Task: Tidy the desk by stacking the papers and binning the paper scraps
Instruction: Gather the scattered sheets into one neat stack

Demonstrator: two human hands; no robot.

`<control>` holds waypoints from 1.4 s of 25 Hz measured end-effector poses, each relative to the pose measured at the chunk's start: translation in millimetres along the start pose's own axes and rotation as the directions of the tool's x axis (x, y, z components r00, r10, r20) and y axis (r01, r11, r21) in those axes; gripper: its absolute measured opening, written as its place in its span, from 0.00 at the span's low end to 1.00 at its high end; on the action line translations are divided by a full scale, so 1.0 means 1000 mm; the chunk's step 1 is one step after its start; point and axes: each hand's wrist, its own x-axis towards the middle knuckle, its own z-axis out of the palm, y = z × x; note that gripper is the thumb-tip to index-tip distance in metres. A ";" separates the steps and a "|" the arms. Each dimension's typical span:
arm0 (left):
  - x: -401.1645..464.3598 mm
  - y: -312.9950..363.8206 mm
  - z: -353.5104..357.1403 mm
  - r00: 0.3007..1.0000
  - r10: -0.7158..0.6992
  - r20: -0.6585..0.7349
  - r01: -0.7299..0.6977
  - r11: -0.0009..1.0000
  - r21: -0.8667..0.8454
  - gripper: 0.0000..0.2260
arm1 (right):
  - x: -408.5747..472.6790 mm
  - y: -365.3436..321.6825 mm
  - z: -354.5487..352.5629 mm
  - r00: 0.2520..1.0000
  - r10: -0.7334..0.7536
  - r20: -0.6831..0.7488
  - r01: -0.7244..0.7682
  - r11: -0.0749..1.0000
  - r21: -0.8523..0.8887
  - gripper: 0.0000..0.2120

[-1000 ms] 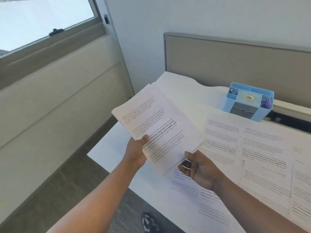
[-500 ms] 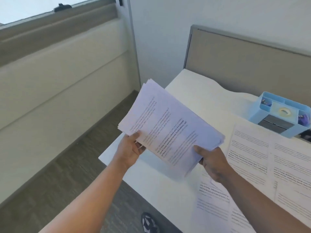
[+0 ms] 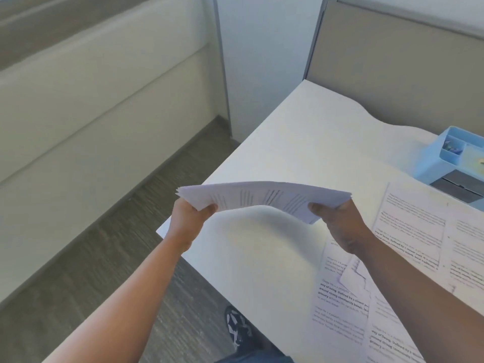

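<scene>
A sheaf of printed papers (image 3: 264, 199) hangs nearly level above the left part of the white desk (image 3: 301, 142), bowed slightly upward in the middle. My left hand (image 3: 190, 218) grips its left end and my right hand (image 3: 337, 221) grips its right end. More printed sheets (image 3: 413, 231) lie flat on the desk to the right, some overlapping. A small torn-looking piece of paper (image 3: 357, 279) lies on those sheets beside my right forearm.
A blue desk organiser (image 3: 450, 163) stands at the back right of the desk. A grey partition panel (image 3: 392, 56) rises behind the desk. Left of the desk are grey floor (image 3: 104, 258) and a beige wall. My shoe (image 3: 239, 328) shows below the desk edge.
The sheaf has tipped from facing me to almost flat and edge-on. My hands have spread to its two ends. The view has swung left and down.
</scene>
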 end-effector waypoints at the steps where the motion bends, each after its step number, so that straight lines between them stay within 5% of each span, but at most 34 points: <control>1: -0.001 -0.002 0.001 1.000 0.001 0.000 -0.001 1.000 -0.025 0.11 | 0.002 0.005 -0.001 1.000 0.019 -0.009 -0.019 1.000 -0.015 0.14; 11: 0.000 0.005 0.019 0.998 0.054 -0.018 -0.057 0.950 -0.307 0.20 | 0.006 0.020 0.009 0.991 0.073 -0.110 -0.077 0.997 -0.033 0.12; 25: 0.003 0.004 0.019 0.996 0.052 0.074 -0.024 0.940 -0.339 0.22 | -0.003 0.024 0.009 0.995 0.055 -0.087 -0.056 0.998 -0.018 0.15; 31: 0.002 0.002 0.020 0.984 0.001 0.177 0.048 0.960 -0.275 0.18 | -0.016 0.024 0.014 0.990 0.078 -0.120 -0.089 0.992 -0.088 0.07; 35: -0.005 0.017 0.038 0.976 0.074 0.203 -0.024 0.971 -0.239 0.14 | -0.035 0.015 -0.007 0.972 0.070 -0.226 -0.086 0.994 -0.064 0.04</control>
